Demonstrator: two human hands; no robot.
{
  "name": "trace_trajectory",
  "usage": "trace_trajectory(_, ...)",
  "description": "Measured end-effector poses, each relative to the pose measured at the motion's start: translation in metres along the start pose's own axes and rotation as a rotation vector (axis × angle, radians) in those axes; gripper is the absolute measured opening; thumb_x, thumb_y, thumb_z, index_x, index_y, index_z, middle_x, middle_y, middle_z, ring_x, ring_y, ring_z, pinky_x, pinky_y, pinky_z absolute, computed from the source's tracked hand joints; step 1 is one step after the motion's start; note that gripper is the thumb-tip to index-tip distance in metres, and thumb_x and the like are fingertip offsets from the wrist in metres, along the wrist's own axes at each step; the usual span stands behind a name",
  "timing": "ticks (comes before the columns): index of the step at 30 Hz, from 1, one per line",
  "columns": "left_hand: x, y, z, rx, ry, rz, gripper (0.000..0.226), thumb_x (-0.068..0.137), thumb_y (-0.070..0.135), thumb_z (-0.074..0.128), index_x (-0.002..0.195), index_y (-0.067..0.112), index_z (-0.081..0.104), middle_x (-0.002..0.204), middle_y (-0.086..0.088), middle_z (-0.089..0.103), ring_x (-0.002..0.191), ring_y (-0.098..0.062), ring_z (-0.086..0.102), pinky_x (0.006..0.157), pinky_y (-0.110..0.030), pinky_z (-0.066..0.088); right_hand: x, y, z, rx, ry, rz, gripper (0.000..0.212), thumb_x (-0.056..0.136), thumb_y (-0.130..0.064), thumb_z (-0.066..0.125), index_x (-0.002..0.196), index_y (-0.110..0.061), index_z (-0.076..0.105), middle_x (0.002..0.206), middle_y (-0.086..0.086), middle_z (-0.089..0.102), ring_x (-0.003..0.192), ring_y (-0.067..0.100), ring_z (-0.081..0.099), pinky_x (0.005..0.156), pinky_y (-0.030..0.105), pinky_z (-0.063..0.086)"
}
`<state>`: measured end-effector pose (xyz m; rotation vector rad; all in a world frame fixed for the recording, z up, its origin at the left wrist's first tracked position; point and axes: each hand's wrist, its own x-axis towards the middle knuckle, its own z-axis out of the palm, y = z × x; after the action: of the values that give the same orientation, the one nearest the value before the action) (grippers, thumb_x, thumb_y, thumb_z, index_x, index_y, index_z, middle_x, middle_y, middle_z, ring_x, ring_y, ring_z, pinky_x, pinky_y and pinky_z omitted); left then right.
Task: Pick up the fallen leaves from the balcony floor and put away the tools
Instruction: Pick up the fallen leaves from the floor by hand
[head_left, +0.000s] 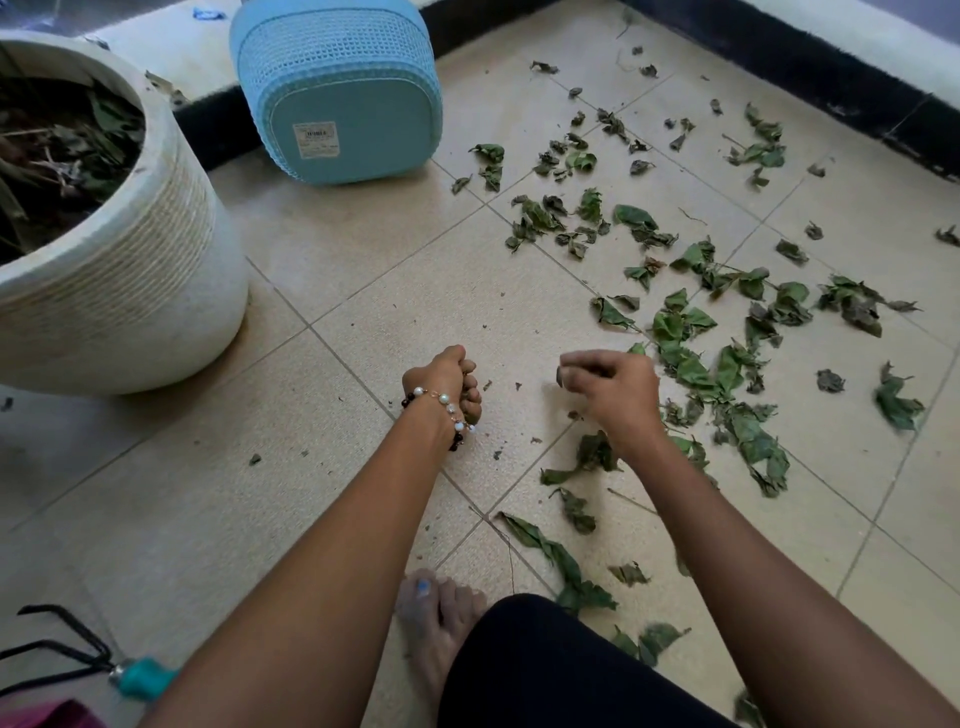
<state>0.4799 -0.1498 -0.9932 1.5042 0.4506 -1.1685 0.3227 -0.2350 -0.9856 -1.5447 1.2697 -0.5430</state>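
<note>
Green fallen leaves lie scattered over the beige floor tiles, mostly to the right and ahead of me. My right hand hovers low over the near edge of the spread and pinches a small dark leaf scrap at its fingertips. My left hand, with a bead bracelet on the wrist, is curled into a fist just above the floor; nothing shows inside it. A hand rake with black prongs and a teal handle lies at the bottom left.
A light blue mesh basket lies on its side at the back. A large white ribbed pot with dry plant matter stands at the left. My bare foot and black-clad knee are below. A black skirting bounds the far side.
</note>
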Motion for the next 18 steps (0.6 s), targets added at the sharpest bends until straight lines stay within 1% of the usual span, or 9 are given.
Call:
trace_trajectory(2,0.000,0.002,0.004,-0.066,-0.041,-0.034,0.027,0.093,0.021,0.056,0.069,0.010,0.053,0.053,0.000,0.045,0.031,-0.009,0.036,0.033,-0.013,0.027,0.004,-0.012,0.001,0.622,-0.030,0.248,0.016,0.082,0.011,0.063,0.094,0.002,0.069,0.082,0.011,0.068,0.074,0.020,0.064,0.066,0.020,0.055)
trace_trajectory(3,-0.001,0.003,0.007,-0.115,-0.067,-0.059,0.027,0.094,0.023,0.056,0.070,0.010,0.053,0.052,0.001,0.044,0.031,-0.009,0.036,0.033,-0.012,0.027,0.005,-0.018,0.004,0.807,-0.055,0.334,0.017,0.083,0.013,0.058,0.096,0.006,0.067,0.084,0.012,0.065,0.073,0.020,0.061,0.064,0.019,0.053)
trace_trajectory(4,-0.003,0.005,0.011,-0.171,-0.092,-0.084,0.029,0.095,0.026,0.055,0.071,0.011,0.053,0.051,0.002,0.043,0.030,-0.009,0.036,0.032,-0.012,0.026,0.004,-0.026,0.008,0.912,-0.090,0.397,0.019,0.084,0.012,0.053,0.098,0.007,0.066,0.086,0.013,0.062,0.073,0.018,0.058,0.063,0.019,0.052)
trace_trajectory(7,-0.022,0.013,0.024,-0.333,-0.106,-0.145,0.033,0.098,0.030,0.052,0.070,0.012,0.051,0.046,0.002,0.043,0.031,-0.010,0.037,0.032,-0.012,0.028,-0.010,-0.052,0.030,1.075,-0.143,0.498,0.024,0.084,0.006,0.039,0.089,0.002,0.062,0.075,0.009,0.051,0.068,0.016,0.046,0.064,0.026,0.044)
trace_trajectory(9,-0.041,0.026,0.030,-0.446,-0.061,-0.129,0.033,0.097,0.029,0.053,0.069,0.011,0.050,0.047,0.001,0.045,0.032,-0.011,0.040,0.034,-0.013,0.032,-0.023,-0.076,0.044,1.210,-0.082,0.515,0.025,0.080,0.005,0.034,0.076,-0.001,0.058,0.066,0.008,0.046,0.064,0.018,0.043,0.061,0.030,0.046)
trace_trajectory(11,-0.064,0.042,0.036,-0.538,-0.039,-0.115,0.036,0.097,0.028,0.054,0.066,0.011,0.049,0.045,0.000,0.046,0.032,-0.011,0.042,0.034,-0.013,0.033,-0.036,-0.102,0.049,1.335,-0.002,0.479,0.022,0.071,0.003,0.036,0.064,-0.003,0.056,0.062,0.008,0.046,0.061,0.020,0.044,0.059,0.033,0.046)
trace_trajectory(13,-0.090,0.060,0.041,-0.560,-0.030,-0.087,0.038,0.097,0.027,0.055,0.063,0.010,0.049,0.045,-0.002,0.047,0.033,-0.013,0.043,0.034,-0.014,0.034,-0.045,-0.130,0.042,1.387,0.016,0.440,0.021,0.065,0.000,0.038,0.056,-0.003,0.056,0.064,0.009,0.049,0.063,0.023,0.046,0.063,0.033,0.044)
trace_trajectory(16,-0.141,0.088,0.051,-0.504,-0.020,-0.024,0.038,0.096,0.026,0.059,0.063,0.008,0.052,0.049,-0.005,0.051,0.038,-0.016,0.048,0.039,-0.018,0.041,-0.059,-0.174,0.019,1.416,-0.006,0.410,0.029,0.074,0.003,0.036,0.057,0.000,0.060,0.081,0.016,0.056,0.080,0.029,0.055,0.080,0.034,0.048)
trace_trajectory(18,-0.181,0.104,0.061,-0.435,-0.013,0.019,0.037,0.093,0.029,0.063,0.063,0.008,0.056,0.056,-0.007,0.058,0.048,-0.020,0.056,0.053,-0.028,0.055,-0.072,-0.207,-0.001,1.384,-0.033,0.372,0.028,0.077,0.000,0.039,0.068,0.003,0.065,0.094,0.018,0.063,0.099,0.031,0.058,0.099,0.039,0.046)
